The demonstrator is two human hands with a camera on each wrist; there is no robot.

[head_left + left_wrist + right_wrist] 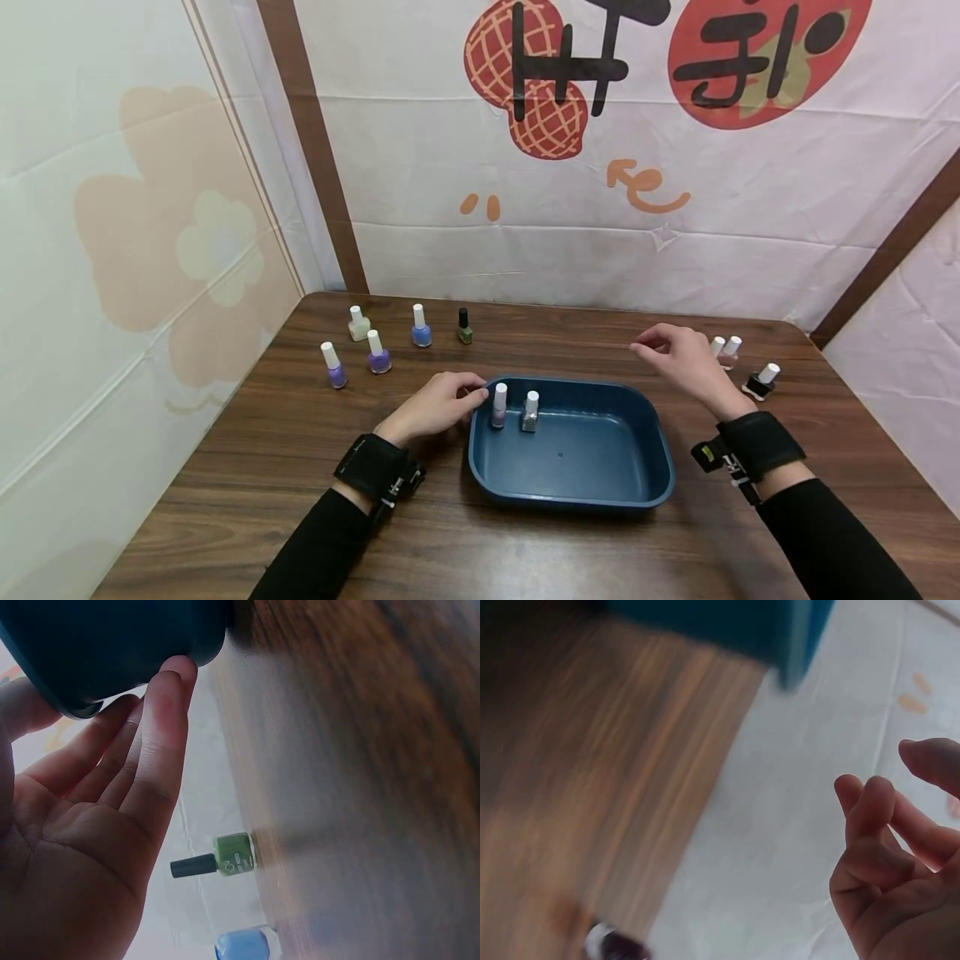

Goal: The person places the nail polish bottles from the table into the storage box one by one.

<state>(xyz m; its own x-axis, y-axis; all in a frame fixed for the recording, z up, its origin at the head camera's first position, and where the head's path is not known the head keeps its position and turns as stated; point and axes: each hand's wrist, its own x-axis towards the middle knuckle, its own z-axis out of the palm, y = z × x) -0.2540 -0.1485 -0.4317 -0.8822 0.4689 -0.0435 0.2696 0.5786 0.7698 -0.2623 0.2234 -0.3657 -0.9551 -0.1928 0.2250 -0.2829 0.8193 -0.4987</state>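
A dark blue tray [570, 492] stands on the table with two white-capped nail polish bottles upright near its left end, one pale purple [498, 414] and one silvery grey [529, 421]. My left hand [441, 406] grips the tray's upper left corner, thumb at the rim; in the left wrist view its fingers [161, 724] lie against the outer wall. To the right, past the tray's far corner, my right hand [686, 364] hovers above the table, fingers loosely bent, holding nothing. Pinkish bottles [727, 358], partly hidden, and a black bottle [760, 383] stand beside it.
On the left of the table are purple bottles [379, 361] [337, 377], a whitish bottle [359, 327], a blue bottle [422, 335] and a green bottle [465, 333] with a black cap. A printed cloth [420, 183] hangs behind the table's far edge.
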